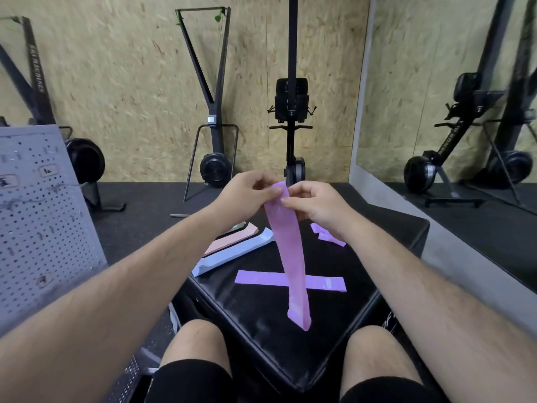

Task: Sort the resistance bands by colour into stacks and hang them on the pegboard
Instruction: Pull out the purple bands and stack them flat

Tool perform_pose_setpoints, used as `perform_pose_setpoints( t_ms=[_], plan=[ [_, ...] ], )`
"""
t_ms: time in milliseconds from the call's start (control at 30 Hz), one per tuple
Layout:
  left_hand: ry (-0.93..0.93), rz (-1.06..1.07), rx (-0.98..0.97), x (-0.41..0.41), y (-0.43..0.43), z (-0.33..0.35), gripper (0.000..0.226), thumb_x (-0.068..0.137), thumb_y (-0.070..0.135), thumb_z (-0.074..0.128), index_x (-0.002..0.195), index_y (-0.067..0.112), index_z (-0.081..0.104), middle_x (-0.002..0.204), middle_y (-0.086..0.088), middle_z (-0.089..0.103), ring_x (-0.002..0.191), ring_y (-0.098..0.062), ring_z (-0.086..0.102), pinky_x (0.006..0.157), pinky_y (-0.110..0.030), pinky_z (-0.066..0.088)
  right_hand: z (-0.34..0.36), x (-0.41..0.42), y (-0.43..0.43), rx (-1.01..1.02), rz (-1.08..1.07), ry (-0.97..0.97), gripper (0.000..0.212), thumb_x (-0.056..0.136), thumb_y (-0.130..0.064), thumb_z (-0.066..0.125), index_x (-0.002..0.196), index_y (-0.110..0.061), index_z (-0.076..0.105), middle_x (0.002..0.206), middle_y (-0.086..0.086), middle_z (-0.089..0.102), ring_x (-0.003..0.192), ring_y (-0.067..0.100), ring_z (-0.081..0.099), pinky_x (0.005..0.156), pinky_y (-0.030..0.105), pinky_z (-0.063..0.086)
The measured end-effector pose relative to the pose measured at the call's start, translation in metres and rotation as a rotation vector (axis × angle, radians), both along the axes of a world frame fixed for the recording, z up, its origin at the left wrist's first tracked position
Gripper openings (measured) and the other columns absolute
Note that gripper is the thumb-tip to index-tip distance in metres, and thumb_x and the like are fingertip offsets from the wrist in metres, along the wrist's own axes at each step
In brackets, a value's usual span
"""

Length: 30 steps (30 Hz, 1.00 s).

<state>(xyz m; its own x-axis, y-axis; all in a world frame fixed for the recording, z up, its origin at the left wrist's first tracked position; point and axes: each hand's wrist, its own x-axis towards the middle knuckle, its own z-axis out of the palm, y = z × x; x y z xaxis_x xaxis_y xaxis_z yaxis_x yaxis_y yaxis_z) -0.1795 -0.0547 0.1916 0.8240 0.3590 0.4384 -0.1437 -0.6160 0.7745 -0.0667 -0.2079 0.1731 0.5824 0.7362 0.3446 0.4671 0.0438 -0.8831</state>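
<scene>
Chipboard walls (122, 82) and a dark rubber floor (151, 205) frame a gym corner, with a black padded box (261, 321) directly in front of the seated person's bare knees (197, 344).

Both hands are raised above the far side of the box. The left hand (247, 193) and the right hand (313, 202) meet at the top end of a purple band (286, 248), their fingers (268, 193) curled and pinching it from either side. The band hangs down towards the camera, and its lower end dangles over the box top.

It crosses in front of a second purple band (261, 279), which lies flat on the box, and hides that band's middle. A third, crumpled purple band (327, 235) lies further back on the box, partly covered by the right wrist.

To the left on the box sit a light blue stack (232, 254) and, just behind and touching it, a pink stack (232, 238). The left forearm hides the near end of both. A dark greenish edge (236, 226) peeks out behind the pink one, too little to identify.

A grey pegboard (43, 222) leans at the left, well apart from the bands, with hooks and small labels on it, its lower right corner cut off by the left arm.

Black exercise machines (213, 112) stand along the back wall. A mirror (450, 97) on the right reflects more of them.
</scene>
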Motion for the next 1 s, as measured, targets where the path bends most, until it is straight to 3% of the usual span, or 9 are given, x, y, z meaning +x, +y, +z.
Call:
perform_pose_setpoints(
  t_ms=[67, 167, 267, 400, 500, 600, 800, 1000],
  plan=[
    [0.029, -0.026, 0.018, 0.0, -0.002, -0.004, 0.001, 0.09, 0.024, 0.072, 0.09, 0.025, 0.071, 0.087, -0.006, 0.074, 0.086, -0.032, 0.071, 0.08, -0.051, 0.059, -0.007, 0.003, 0.002, -0.019, -0.005, -0.013, 0.004, 0.09, -0.012, 0.073, 0.091, -0.015, 0.072, 0.089, 0.006, 0.075, 0.086, 0.016, 0.069, 0.087, 0.041, 0.055],
    [0.062, -0.018, 0.117, 0.002, -0.007, -0.013, 0.011, 0.092, 0.027, 0.07, 0.097, 0.017, 0.07, 0.084, -0.003, 0.073, 0.071, -0.012, 0.065, 0.064, -0.033, 0.056, -0.022, 0.008, 0.007, -0.047, 0.007, 0.003, 0.003, 0.089, -0.011, 0.072, 0.091, -0.012, 0.072, 0.092, 0.012, 0.075, 0.087, 0.016, 0.067, 0.09, 0.041, 0.052],
    [0.065, 0.026, 0.123, 0.007, -0.003, -0.029, 0.01, 0.092, 0.025, 0.07, 0.09, 0.016, 0.068, 0.08, -0.003, 0.073, 0.067, -0.014, 0.064, 0.065, -0.036, 0.055, -0.041, 0.01, 0.012, -0.059, 0.023, 0.054, 0.012, 0.09, -0.015, 0.072, 0.099, -0.007, 0.07, 0.093, 0.023, 0.07, 0.086, 0.021, 0.063, 0.085, 0.048, 0.053],
    [0.059, 0.073, 0.084, 0.012, 0.007, -0.067, 0.011, 0.092, 0.023, 0.069, 0.081, 0.022, 0.065, 0.079, 0.0, 0.071, 0.068, -0.009, 0.059, 0.069, -0.035, 0.052, -0.068, 0.012, 0.015, -0.195, 0.034, 0.045, 0.014, 0.095, -0.027, 0.069, 0.097, -0.013, 0.07, 0.076, -0.002, 0.065, 0.074, 0.011, 0.057, 0.073, 0.03, 0.044],
    [0.063, 0.128, 0.002, 0.015, 0.016, -0.101, 0.012, 0.093, 0.023, 0.068, 0.082, 0.022, 0.065, 0.078, 0.005, 0.067, 0.066, -0.003, 0.053, 0.065, -0.023, 0.046, -0.088, 0.019, 0.016, -0.367, 0.015, -0.029, 0.028, 0.095, -0.039, 0.069, 0.096, -0.011, 0.071, 0.07, -0.007, 0.057, 0.069, 0.01, 0.05, 0.068, 0.026, 0.039],
    [0.078, 0.175, -0.125, 0.018, 0.028, -0.135, 0.013, 0.093, 0.022, 0.068, 0.081, 0.02, 0.064, 0.073, 0.007, 0.06, 0.062, -0.003, 0.049, 0.062, -0.024, 0.043, -0.1, 0.03, 0.018, -0.483, 0.004, -0.066, 0.029, 0.094, -0.044, 0.068, 0.087, -0.015, 0.072, 0.072, -0.01, 0.06, 0.069, 0.008, 0.053, 0.067, 0.022, 0.041],
    [0.106, 0.316, -0.338, 0.024, 0.067, -0.193, 0.011, 0.09, 0.022, 0.068, 0.08, 0.02, 0.066, 0.065, 0.015, 0.063, 0.06, -0.004, 0.053, 0.064, -0.028, 0.042, -0.118, 0.06, 0.04, -0.699, 0.035, -0.114, 0.027, 0.09, -0.045, 0.071, 0.076, -0.022, 0.073, 0.084, -0.006, 0.072, 0.078, 0.01, 0.064, 0.074, 0.026, 0.049],
    [0.138, 0.398, -0.475, 0.033, 0.101, -0.232, 0.007, 0.085, 0.022, 0.073, 0.078, 0.021, 0.073, 0.076, 0.008, 0.071, 0.073, -0.011, 0.063, 0.081, -0.043, 0.056, -0.152, 0.092, 0.075, -0.79, 0.054, -0.108, 0.031, 0.089, -0.044, 0.072, 0.069, -0.019, 0.07, 0.065, -0.006, 0.061, 0.06, 0.012, 0.055, 0.06, 0.028, 0.046]
  ],
)
